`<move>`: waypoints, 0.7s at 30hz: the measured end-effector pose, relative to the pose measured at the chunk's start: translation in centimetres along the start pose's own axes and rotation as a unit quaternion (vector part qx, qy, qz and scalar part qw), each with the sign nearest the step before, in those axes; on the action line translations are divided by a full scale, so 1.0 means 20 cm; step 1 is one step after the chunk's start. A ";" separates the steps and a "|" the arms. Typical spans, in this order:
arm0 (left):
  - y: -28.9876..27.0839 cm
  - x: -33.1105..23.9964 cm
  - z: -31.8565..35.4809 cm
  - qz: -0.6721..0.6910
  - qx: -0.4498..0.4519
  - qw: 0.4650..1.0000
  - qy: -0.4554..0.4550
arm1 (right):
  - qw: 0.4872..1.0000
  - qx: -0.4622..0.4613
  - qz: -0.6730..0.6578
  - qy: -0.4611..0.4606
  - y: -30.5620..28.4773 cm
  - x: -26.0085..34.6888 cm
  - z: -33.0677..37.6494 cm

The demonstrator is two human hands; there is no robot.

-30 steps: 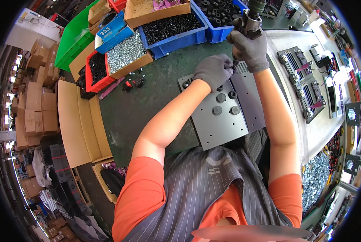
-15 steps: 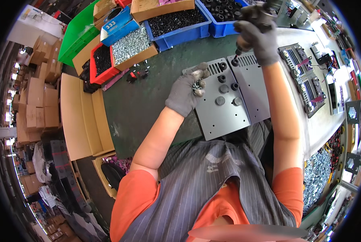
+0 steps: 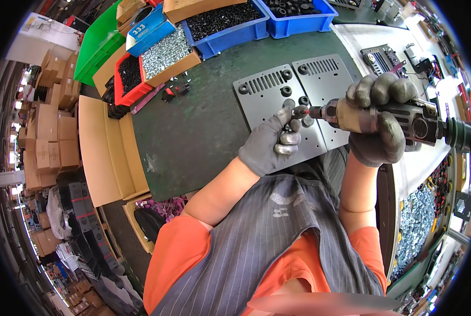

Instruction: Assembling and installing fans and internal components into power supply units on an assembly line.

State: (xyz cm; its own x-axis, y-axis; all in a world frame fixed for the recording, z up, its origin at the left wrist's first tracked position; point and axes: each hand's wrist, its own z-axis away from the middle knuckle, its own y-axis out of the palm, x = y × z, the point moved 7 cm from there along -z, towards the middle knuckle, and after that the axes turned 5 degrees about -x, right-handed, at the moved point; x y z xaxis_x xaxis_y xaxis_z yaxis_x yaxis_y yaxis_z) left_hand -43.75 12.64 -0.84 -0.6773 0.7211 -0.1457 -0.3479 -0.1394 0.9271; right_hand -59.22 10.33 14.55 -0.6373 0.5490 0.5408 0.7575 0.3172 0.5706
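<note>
My right hand [image 3: 375, 150], in a grey glove, is wrapped round a power screwdriver [image 3: 356, 117] held level, its bit pointing left. My left hand [image 3: 267, 146], gloved too, pinches a small screw [image 3: 299, 111] at the bit's tip. Whether more screws lie in its curled fingers is hidden. Below both hands two grey metal plates with slots and holes lie side by side, the left plate [image 3: 259, 100] and the right plate [image 3: 333, 79]. Black round rubber feet [image 3: 286, 75] sit on them, some partly covered by my hands.
Blue bins [image 3: 227, 37] of black parts line the back. Left of them stand a cardboard box of silver screws [image 3: 167, 55], a red bin [image 3: 133, 79] and a green crate [image 3: 101, 45]. An open carton [image 3: 106, 152] flanks the table's left edge. Assembled units [image 3: 380, 58] lie at right.
My right hand has brought the screwdriver down from the right plate's far foot, turning it level. My left hand has moved right and nearer, meeting the bit with a screw.
</note>
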 end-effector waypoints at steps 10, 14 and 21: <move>0.03 0.02 0.02 -0.221 -0.114 0.967 0.050 | 0.999 -0.004 -0.051 -0.012 -0.12 0.04 0.06; 0.13 -0.02 0.08 -0.494 -0.058 0.863 0.090 | 0.979 -0.101 -0.174 0.023 -0.32 0.05 0.05; 0.27 -0.48 -0.14 -0.919 -0.076 0.296 0.248 | 0.955 -0.262 -0.136 0.029 -0.70 0.03 0.01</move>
State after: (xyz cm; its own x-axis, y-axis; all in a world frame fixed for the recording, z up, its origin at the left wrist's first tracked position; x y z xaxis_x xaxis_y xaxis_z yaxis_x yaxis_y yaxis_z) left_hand -40.97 3.10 4.51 0.7484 -0.5097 -0.4244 -0.4250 0.1227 -0.8969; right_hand -70.14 6.35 6.85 -0.8186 0.4523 0.3539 0.3983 0.0034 0.9172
